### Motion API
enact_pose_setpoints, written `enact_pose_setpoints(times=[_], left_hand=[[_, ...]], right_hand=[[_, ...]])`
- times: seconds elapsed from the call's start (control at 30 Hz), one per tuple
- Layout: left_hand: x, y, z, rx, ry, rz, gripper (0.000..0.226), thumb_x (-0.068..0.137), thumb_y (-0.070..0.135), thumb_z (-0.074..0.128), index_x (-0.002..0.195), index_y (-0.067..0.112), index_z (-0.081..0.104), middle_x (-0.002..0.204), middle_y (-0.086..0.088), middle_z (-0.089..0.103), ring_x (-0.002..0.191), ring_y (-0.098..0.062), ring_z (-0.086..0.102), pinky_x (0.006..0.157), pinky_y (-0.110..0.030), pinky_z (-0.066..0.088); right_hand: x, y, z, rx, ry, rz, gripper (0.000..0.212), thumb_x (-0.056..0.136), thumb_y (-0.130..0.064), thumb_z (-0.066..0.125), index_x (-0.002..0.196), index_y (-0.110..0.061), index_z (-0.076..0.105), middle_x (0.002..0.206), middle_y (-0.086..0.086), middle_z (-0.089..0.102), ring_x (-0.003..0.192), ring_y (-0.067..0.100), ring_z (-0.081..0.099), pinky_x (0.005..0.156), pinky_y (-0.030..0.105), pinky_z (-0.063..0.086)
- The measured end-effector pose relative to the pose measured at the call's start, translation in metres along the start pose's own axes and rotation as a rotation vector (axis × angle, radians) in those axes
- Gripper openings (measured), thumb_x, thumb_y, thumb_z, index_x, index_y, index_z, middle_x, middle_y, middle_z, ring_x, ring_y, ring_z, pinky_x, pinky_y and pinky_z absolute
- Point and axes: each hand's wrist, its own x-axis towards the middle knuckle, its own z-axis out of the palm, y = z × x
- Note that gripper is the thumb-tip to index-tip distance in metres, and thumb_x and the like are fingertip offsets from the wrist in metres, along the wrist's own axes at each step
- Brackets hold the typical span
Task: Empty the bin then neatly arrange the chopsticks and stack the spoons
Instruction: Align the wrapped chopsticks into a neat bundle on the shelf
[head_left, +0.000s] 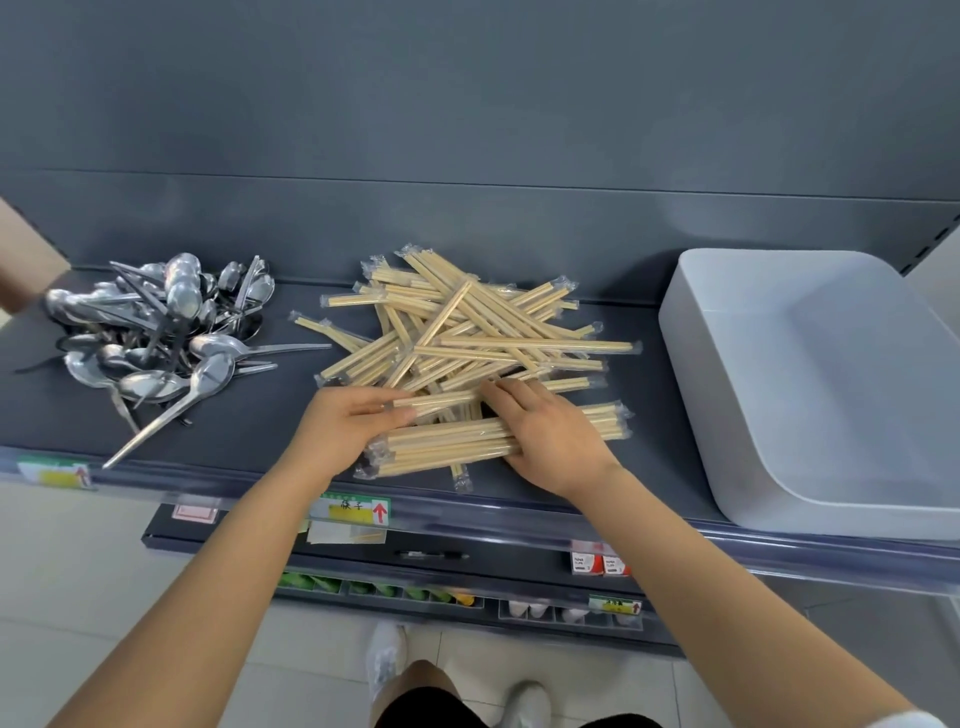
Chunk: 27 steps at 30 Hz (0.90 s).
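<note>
A loose heap of wrapped wooden chopsticks (467, 332) lies criss-crossed in the middle of the dark shelf (291, 415). In front of it, a bundle of chopstick packs (447, 441) lies side by side, running left to right. My left hand (348, 423) pinches the left end of one wrapped pack (441, 400) just above the bundle. My right hand (550, 436) lies across the bundle, thumb on its near side, fingertips on that same pack. A jumbled pile of metal spoons (156, 332) sits at the left. The white bin (810, 389) stands empty at the right.
The shelf's front edge carries a clear price rail with labels (358, 512). Lower shelves hold small goods (600, 564). A brown cardboard corner (23, 249) sticks in at the far left. A dark back panel closes off the shelf behind.
</note>
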Motion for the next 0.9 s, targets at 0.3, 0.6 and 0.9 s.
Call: enact_pose_setpoints(times=[0.3,0.6,0.9], left_hand=[[-0.017,-0.013,-0.023,-0.132,-0.216,0.006,0.027,0.062,0.033,0.08,0.088,0.024,0.079,0.093,-0.005,0.075,0.089,-0.017,0.068,0.082,-0.025,0.053],[-0.033,0.028,0.018,-0.278,-0.087,0.116,0.045,0.095,0.051,0.04,0.096,0.023,0.075,0.109,-0.001,0.07,0.11,-0.024,0.06,0.097,-0.046,0.043],[-0.034,0.129,0.046,-0.449,-0.3,0.653,0.081,0.064,0.044,0.084,0.128,0.007,0.05,0.112,-0.013,0.063,0.109,-0.034,0.061,0.099,-0.046,0.047]], right_hand=[[0.003,-0.016,0.007,-0.291,0.255,-0.08,0.029,0.046,-0.011,0.074,0.068,-0.012,0.056,0.06,0.004,0.058,0.057,0.027,0.055,0.069,0.032,0.033],[-0.011,-0.02,0.007,-0.046,0.305,0.097,0.034,0.043,-0.022,0.079,0.066,-0.015,0.055,0.048,-0.004,0.054,0.036,0.02,0.051,0.041,0.016,0.024],[0.002,-0.025,-0.039,0.9,0.388,0.362,0.018,0.076,-0.015,0.073,0.078,-0.027,0.06,0.068,-0.006,0.064,0.062,0.013,0.057,0.057,0.032,0.048]])
